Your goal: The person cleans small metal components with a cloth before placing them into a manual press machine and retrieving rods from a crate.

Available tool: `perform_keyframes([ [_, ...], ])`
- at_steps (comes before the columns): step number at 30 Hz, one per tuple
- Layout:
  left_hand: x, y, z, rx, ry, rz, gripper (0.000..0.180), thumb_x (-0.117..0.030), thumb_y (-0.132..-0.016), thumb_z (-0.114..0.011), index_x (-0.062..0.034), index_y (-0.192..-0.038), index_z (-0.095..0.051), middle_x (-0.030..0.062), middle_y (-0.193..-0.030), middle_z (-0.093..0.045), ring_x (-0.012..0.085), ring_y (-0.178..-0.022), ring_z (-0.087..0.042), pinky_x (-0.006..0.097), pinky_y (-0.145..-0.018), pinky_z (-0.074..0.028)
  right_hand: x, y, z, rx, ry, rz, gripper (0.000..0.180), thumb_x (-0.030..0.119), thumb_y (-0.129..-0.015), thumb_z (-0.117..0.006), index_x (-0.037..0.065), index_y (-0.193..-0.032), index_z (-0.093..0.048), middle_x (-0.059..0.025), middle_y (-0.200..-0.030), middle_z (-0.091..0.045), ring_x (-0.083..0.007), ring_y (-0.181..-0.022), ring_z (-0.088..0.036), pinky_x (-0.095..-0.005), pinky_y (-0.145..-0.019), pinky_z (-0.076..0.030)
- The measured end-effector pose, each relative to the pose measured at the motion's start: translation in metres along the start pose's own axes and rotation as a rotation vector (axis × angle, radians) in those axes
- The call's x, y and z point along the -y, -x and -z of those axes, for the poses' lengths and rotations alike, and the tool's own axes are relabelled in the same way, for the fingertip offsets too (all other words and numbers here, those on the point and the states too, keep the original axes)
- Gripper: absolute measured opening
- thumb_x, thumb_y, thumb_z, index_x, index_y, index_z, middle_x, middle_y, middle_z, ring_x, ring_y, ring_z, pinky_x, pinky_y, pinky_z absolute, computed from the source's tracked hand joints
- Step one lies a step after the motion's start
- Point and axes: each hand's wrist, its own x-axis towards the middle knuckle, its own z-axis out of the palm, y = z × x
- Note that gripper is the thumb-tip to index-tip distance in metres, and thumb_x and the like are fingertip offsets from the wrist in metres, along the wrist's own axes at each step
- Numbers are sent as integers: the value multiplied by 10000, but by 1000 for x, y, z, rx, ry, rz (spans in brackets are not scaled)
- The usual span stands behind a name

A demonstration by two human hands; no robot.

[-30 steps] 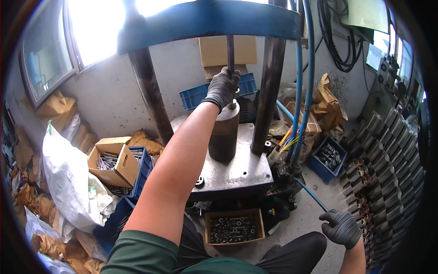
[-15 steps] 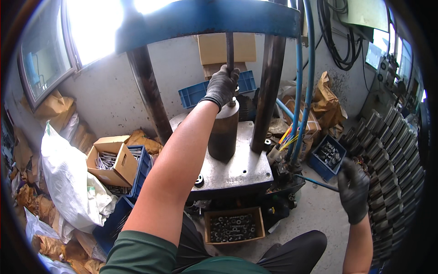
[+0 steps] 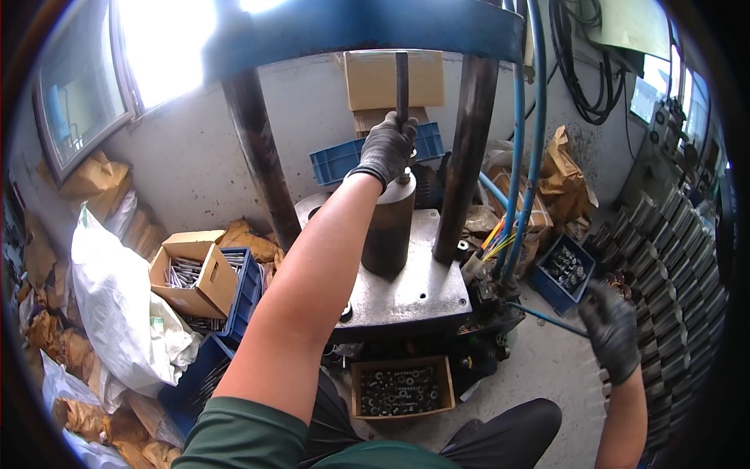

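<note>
My left hand (image 3: pixel 388 148), in a dark grey work glove, is closed around the lower part of an upright dark metal rod (image 3: pixel 402 86). This rod stands under the blue crossbeam (image 3: pixel 359 31) of a press. Just below the hand is a dark metal cylinder (image 3: pixel 388 234), upright on the steel press plate (image 3: pixel 414 301), with a small stud on its top. At the right, my gloved right hand (image 3: pixel 612 332) is curled at the end of a thin blue lever (image 3: pixel 547 316) that comes from the machine; its fingers are slightly blurred.
Two dark columns (image 3: pixel 473 156) flank the cylinder. Blue hoses (image 3: pixel 531 148) run down at the right. A box of small metal parts (image 3: pixel 402 391) sits below the plate. Blue bins, a carton of rods (image 3: pixel 195 270) and a white sack (image 3: pixel 117 313) lie left; stacked metal cylinders (image 3: pixel 664 289) stand right.
The whole view has shifted slightly, so the scene sits a little further right and lower. Both hands keep their places on the rod and the lever.
</note>
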Motion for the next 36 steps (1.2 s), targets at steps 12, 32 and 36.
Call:
perform_keyframes([
  [12, -12, 6, 1, 25, -6, 34, 394, -395, -1099, -538, -47, -1258, -633, 135, -876, -754, 260, -853, -761, 416, -806, -584, -15, 109, -21, 594, 140, 82, 291, 323, -869, -682, 84, -1009, -769, -160, -866, -745, -382, -803, -735, -462, -748, -599],
  [32, -15, 12, 1, 38, 41, 48, 406, -409, -1101, -536, -48, -1263, -628, 133, -866, -745, 245, -820, -755, 404, -785, -587, -27, 98, -12, 763, 180, 149, 272, 314, -928, -640, 108, -1056, -764, -157, -915, -760, -367, -872, -739, -463, -793, -599],
  [36, -6, 7, -2, 11, -22, 22, 398, -404, -1100, -543, -51, -1265, -626, 133, -868, -742, 241, -819, -753, 404, -781, -584, -22, 99, -13, 627, 102, 59, 275, 310, -928, -638, 106, -1063, -764, -153, -928, -764, -365, -888, -739, -465, -813, -596],
])
